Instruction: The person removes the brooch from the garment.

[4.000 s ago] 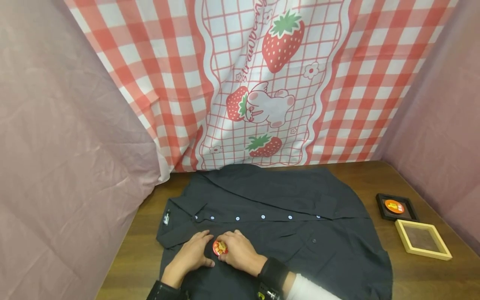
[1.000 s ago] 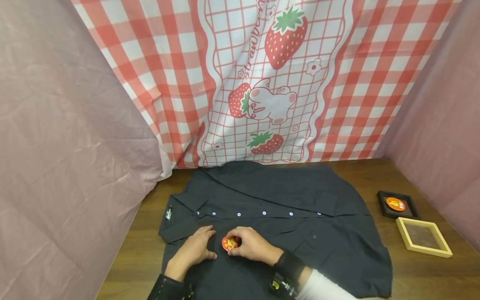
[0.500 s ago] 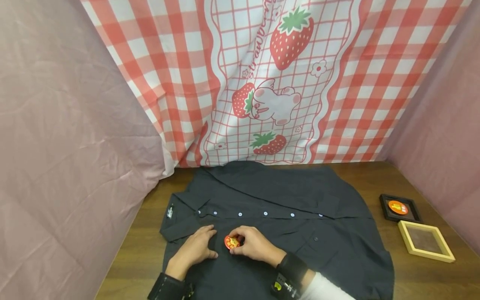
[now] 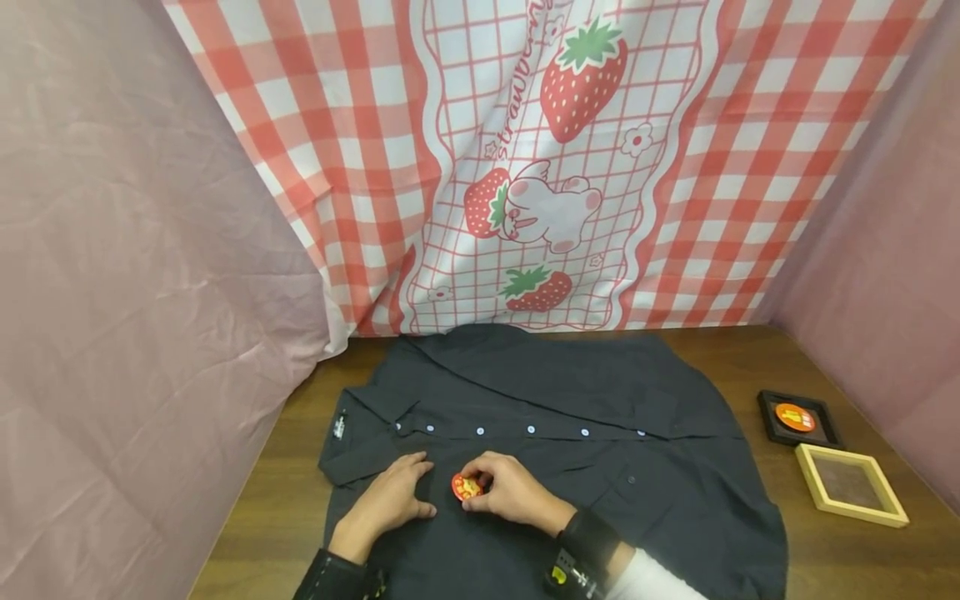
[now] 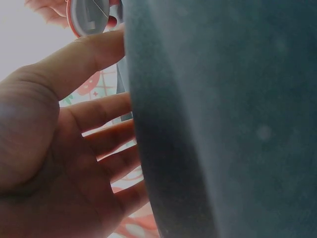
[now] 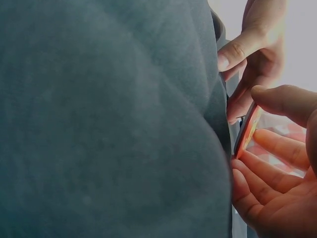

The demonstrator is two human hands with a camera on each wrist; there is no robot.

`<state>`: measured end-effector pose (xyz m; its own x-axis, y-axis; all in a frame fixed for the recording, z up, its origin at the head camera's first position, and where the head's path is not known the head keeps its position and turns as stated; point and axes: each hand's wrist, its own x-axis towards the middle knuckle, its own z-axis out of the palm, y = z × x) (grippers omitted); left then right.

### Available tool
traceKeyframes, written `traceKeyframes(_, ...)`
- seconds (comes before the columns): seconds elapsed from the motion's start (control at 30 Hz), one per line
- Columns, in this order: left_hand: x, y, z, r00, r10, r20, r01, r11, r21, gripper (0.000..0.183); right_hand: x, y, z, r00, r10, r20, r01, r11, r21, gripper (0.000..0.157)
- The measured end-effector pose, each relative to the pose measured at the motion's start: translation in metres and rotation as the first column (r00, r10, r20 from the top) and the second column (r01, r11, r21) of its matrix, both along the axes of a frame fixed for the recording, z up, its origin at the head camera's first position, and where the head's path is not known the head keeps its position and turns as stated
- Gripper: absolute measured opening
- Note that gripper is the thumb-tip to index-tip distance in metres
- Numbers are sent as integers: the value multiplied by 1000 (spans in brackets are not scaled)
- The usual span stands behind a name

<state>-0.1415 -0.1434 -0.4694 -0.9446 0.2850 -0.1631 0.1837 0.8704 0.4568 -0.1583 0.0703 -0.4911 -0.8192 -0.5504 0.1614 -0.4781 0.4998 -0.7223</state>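
Note:
A dark button-up shirt point(image 4: 570, 471) lies spread on the wooden table, its collar to the left. My right hand point(image 4: 512, 493) pinches a round red pin badge point(image 4: 465, 487) with a yellow picture, just over the shirt front. In the left wrist view the grey back of the badge point(image 5: 90, 19) shows, with a thin pin across it. The right wrist view has the badge point(image 6: 246, 130) tilted edge-on between thumb and fingers. My left hand point(image 4: 388, 500) rests on the shirt below the collar, fingers spread and holding nothing, a little left of the badge.
At the right of the table point(image 4: 258, 500) a black frame point(image 4: 776, 429) holds an orange round badge point(image 4: 795, 417). A pale yellow frame point(image 4: 816, 492) lies in front of it. Behind hangs a red-checked strawberry cloth point(image 4: 547, 208); pink cloth point(image 4: 150, 250) hangs at both sides.
Over four seconds my right hand has shifted slightly right with the badge, widening the gap to the left hand. The left hand has barely moved. The last half second shows almost no difference.

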Motion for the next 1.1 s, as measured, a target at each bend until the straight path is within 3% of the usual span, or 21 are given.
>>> traceKeyframes(0.63,0,2,2,1000,4,8,-4,1000,10,53,-1,2,0,999,-37,4,37,999,-38,29)
traceKeyframes(0.9,1,3,2,994,-26,-102,31,998,49,40,-1,3,1,999,-43,21,45,995,-85,26)
traceKeyframes(1.1,0,4,3,993,-28,-116,35,998,58,38,-4,4,1,999,-42,23,45,991,-129,26)
